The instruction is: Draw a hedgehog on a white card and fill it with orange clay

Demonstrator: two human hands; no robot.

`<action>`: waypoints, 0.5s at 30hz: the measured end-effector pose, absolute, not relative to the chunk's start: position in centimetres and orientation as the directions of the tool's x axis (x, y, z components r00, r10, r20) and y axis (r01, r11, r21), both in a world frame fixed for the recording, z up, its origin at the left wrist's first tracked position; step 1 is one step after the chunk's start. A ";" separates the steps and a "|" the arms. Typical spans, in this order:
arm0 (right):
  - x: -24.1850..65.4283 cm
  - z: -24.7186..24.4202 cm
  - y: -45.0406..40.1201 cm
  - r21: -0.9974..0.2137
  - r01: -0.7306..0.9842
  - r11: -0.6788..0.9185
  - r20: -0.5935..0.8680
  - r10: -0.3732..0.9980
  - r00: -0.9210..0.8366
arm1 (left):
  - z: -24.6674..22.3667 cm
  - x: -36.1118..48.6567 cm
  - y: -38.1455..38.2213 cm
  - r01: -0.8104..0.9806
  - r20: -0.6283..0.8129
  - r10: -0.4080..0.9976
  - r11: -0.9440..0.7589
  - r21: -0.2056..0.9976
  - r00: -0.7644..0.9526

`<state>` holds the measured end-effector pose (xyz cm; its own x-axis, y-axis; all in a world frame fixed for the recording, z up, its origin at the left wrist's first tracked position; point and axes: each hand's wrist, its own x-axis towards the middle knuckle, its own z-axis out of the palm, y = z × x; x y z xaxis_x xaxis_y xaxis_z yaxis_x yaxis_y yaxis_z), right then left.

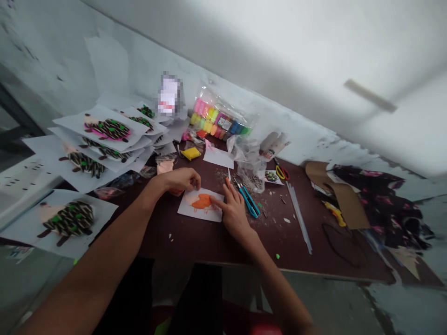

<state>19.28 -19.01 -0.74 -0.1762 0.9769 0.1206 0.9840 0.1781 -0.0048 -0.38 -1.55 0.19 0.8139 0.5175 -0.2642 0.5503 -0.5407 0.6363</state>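
A small white sheet [190,211] lies on the dark table, bearing a flat layer of orange modelling clay [200,201] beside a paler patch and some drawn lines. My right hand [235,214] rests at the sheet's right edge. Its index finger stretches onto the orange clay, and the other fingers point forward. Just beyond those fingers is a slim orange-handled tool [228,181]; whether they touch it I cannot tell. My left hand [183,179] is at the sheet's upper left, fingers curled inward. What is in them, if anything, is hidden.
Finished hedgehog pictures [108,130] are piled at left. A clear pack of coloured clay [220,118] leans on the wall. To the right are blue-handled cutters [249,202], crumpled plastic [249,163], scissors [282,172], glue sticks [299,216] and a yellow glue gun [334,214]. Scraps litter the table.
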 end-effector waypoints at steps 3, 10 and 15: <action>19.1 -0.7 -19.0 -0.016 0.985 0.171 0.159 0.973 -0.167 | -0.1 -0.4 -1.3 0.533 -0.261 0.496 -0.553 0.641 0.828; 17.6 -1.1 -18.7 0.023 0.960 0.278 0.091 0.956 -0.279 | 0.2 -0.3 -1.3 0.521 -0.243 0.491 -0.575 0.631 0.836; 18.5 -1.2 -19.0 -0.005 0.965 0.263 0.065 0.963 -0.263 | 0.2 -0.4 -1.5 0.544 -0.266 0.506 -0.550 0.634 0.821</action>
